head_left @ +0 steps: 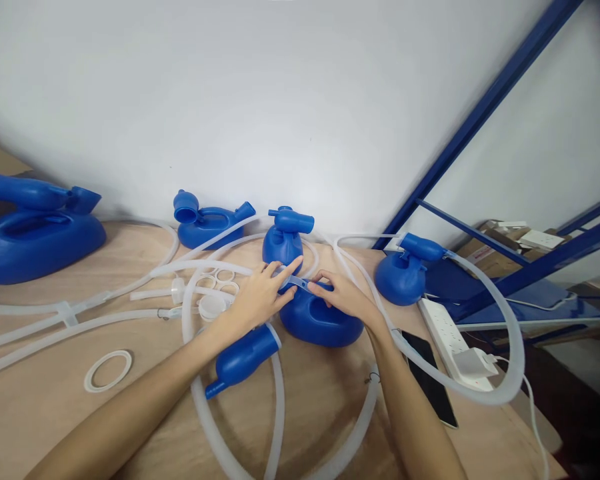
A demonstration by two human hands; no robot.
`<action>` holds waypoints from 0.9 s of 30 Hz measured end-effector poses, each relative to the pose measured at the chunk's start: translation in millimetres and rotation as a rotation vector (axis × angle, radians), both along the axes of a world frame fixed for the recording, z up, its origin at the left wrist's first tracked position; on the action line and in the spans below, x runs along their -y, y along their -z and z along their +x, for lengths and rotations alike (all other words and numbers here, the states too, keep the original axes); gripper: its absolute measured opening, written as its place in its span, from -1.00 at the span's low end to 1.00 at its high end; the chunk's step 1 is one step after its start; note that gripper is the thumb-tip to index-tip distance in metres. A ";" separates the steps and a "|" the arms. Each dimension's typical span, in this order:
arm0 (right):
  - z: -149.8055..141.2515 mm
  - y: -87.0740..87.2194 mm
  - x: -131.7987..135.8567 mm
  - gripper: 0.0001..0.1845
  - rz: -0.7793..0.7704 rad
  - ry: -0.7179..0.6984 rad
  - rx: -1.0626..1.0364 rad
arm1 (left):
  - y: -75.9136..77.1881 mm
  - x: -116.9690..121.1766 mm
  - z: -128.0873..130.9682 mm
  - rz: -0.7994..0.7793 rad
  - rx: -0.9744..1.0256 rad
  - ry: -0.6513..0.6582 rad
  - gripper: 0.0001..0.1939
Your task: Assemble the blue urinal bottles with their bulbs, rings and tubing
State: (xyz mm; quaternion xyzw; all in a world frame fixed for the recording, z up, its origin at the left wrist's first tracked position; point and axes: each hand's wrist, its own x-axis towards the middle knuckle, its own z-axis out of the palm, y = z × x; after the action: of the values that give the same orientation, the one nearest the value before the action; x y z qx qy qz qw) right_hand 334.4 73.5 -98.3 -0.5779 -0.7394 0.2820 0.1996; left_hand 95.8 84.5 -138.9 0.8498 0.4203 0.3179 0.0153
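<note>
My left hand (264,291) is closed on a short translucent strip (297,283) with a small hole in it, its index finger stretched along the far side. From the other side my right hand (344,295) pinches the strip's right end between thumb and fingers. Beneath both hands, a blue plastic urinal bottle (325,328) with a handle opening lies on the table; my fingers partly cover its top. A loose blue funnel-shaped piece (246,357) with a narrow spout rests below my left wrist. Whether the strip is joined to the bottle cannot be seen.
More blue bottles stand along the wall: a large one (40,240), one behind (210,227), one in the middle (282,245) and one at right (401,277). Translucent hoses (515,340) loop widely. A white ring (108,371), phone (430,380) and power strip (443,330) lie around.
</note>
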 end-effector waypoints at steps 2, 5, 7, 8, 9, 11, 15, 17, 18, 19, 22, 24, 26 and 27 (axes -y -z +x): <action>-4.0 -1.2 -2.8 -0.42 0.023 0.074 0.117 | -6.8 4.1 2.1 0.014 -0.003 0.017 -0.45; -8.6 -0.8 -5.5 -0.38 0.012 0.109 0.219 | -7.9 5.8 9.7 0.018 0.064 0.025 -0.61; -10.3 -1.2 -5.8 -0.34 -0.016 0.109 0.214 | -5.1 4.2 15.2 0.020 0.076 -0.001 -0.75; -10.8 -1.9 -5.6 -0.33 -0.022 0.108 0.200 | -3.5 3.0 17.3 0.022 0.071 -0.014 -0.80; -11.1 -2.7 -5.1 -0.33 -0.030 0.103 0.183 | -2.2 1.8 18.8 0.027 0.065 -0.017 -0.82; -11.2 -4.6 -4.2 -0.33 -0.048 0.096 0.157 | -0.6 0.2 20.4 0.043 0.061 -0.013 -0.83; -9.3 -5.4 -4.3 -0.36 -0.104 0.071 0.124 | 0.9 -0.6 20.9 0.078 0.083 -0.025 -0.81; -8.4 -3.9 -4.9 -0.37 -0.113 0.061 0.111 | 2.3 -1.1 21.0 0.084 0.090 -0.023 -0.80; -8.2 -3.0 -5.1 -0.36 -0.107 0.060 0.108 | 3.2 -1.6 21.0 0.085 0.091 -0.019 -0.79; -8.3 -2.4 -5.2 -0.35 -0.097 0.065 0.107 | 4.0 -2.3 21.0 0.085 0.091 -0.015 -0.80; -9.9 -2.3 -4.7 -0.34 -0.082 0.088 0.105 | 5.0 -5.1 20.3 0.078 0.090 -0.003 -0.81; -11.9 -3.2 -4.5 -0.35 -0.098 0.115 0.114 | 4.4 -6.5 20.0 0.078 0.088 0.000 -0.82; -14.2 -3.1 -5.2 -0.36 -0.108 0.139 0.129 | 3.7 -7.0 20.4 0.080 0.088 -0.005 -0.84; -15.3 -2.4 -6.0 -0.36 -0.103 0.151 0.138 | 3.6 -7.0 21.1 0.080 0.088 -0.008 -0.84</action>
State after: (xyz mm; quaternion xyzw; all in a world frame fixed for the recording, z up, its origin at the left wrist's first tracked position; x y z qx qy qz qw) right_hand 319.1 79.5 -95.9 -0.6596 -0.6902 0.2631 0.1388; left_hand 116.8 91.5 -142.5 0.8331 0.4096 0.3717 -0.0016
